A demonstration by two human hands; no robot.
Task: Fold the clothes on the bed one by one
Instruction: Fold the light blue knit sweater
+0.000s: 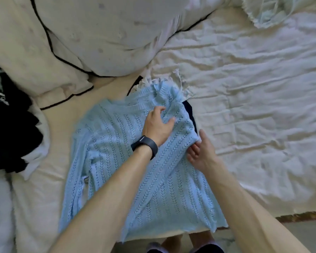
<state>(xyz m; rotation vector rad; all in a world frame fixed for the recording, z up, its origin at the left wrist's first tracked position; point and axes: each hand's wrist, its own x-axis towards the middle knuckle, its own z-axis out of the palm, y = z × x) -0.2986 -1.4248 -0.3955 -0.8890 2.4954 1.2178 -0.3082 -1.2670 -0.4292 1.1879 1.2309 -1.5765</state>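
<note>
A strip of pale floor (303, 232) is seen past the near edge of the bed (254, 106), which is covered with a creased cream sheet. A light blue open-knit sweater (117, 170) is spread flat on the near part of the bed, just left of the middle, with the hem reaching the near edge and the neckline turned away. 1 sleeve is laid straight down along its left side. The knit near the right shoulder is bunched and gripped in the curled fingers of the left hand (159, 125), on whose wrist a black band (144, 145) is worn. The sweater's right edge is pinched between the thumb and fingers of the right hand (201, 152). A dark garment (190, 112) is partly covered by that shoulder. A heap of black clothes (13, 128) is seen at the left. Farther off, cream pillows (102, 33) edged with black piping are stacked, and a pale fringed garment (270, 11) is crumpled at the far right.
</note>
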